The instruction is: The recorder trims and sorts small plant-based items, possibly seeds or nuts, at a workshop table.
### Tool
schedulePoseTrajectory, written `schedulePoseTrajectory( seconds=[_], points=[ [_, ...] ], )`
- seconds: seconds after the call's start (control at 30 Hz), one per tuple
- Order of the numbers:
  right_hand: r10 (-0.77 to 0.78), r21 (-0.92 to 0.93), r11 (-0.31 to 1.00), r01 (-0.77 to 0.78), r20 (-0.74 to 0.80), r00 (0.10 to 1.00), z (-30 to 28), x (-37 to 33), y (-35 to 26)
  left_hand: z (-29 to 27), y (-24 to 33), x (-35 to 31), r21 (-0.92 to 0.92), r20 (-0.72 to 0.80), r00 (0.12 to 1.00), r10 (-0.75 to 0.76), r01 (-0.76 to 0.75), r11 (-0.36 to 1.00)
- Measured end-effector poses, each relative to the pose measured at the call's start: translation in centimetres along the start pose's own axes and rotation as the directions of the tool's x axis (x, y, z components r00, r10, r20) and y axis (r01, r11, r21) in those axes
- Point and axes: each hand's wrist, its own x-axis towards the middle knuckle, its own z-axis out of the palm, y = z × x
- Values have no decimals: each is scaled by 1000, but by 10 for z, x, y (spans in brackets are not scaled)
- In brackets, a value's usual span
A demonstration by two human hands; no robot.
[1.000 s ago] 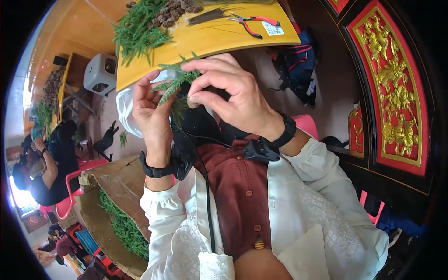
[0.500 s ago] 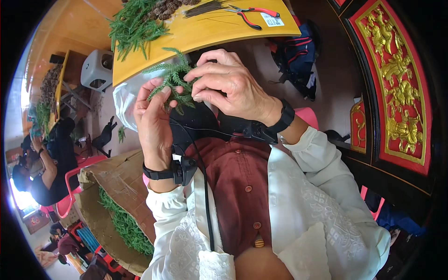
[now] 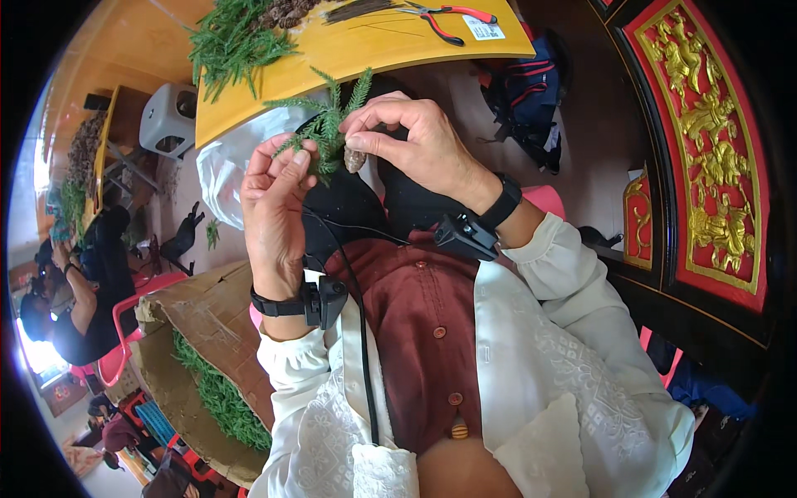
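Note:
My left hand [image 3: 276, 195] pinches the lower part of a green artificial pine sprig [image 3: 330, 120] between thumb and fingers, in front of the table's near edge. Several needled tips of the sprig fan out upward and to the left. Close on its right side, my right hand [image 3: 427, 145] is closed with thumb and fingertips on a small brownish pine cone [image 3: 354, 159], which hangs below the fingertips beside the sprig. Whether the cone is fixed to the sprig cannot be made out.
On the yellow table [image 3: 365, 51] lie more green sprigs [image 3: 237, 50], brown pine cones [image 3: 286, 12], thin dark wires [image 3: 361, 10] and red-handled pliers [image 3: 444, 25]. A cardboard box [image 3: 220, 319] of greenery stands at my left. Another person [image 3: 79, 307] sits at far left.
The sprig has turned, its tips now spread more upright. My right hand has shifted slightly right and its fingers have drawn together; the pine cone now shows beneath them.

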Motion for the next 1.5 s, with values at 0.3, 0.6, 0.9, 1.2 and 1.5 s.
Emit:
schedulePoseTrajectory(
  seconds=[0.3, 0.6, 0.9, 1.2, 1.5],
  points=[
    [293, 106, 948, -299, 66, 954, -1, -4, 0, 0, -3, -2, -151, 15, 1000, -28, 30, 988],
    [-24, -143, 990, 15, -62, 998, 5, -9, -20, -4, -12, -2, -32, 30, 1000, -10, 11, 999],
    [-69, -351, 936, 31, -98, 993, 4, -12, -23, 3, -22, -2, -57, -20, 1000, 14, -15, 998],
    [-126, -430, 900, 72, -98, 987, 3, -15, -21, 10, -23, -8, -96, -13, 999, -32, 31, 995],
    [-202, -553, 821, 145, -43, 979, 9, -14, -26, -1, -36, -13, -368, 79, 964, -255, 266, 891]
  ],
)
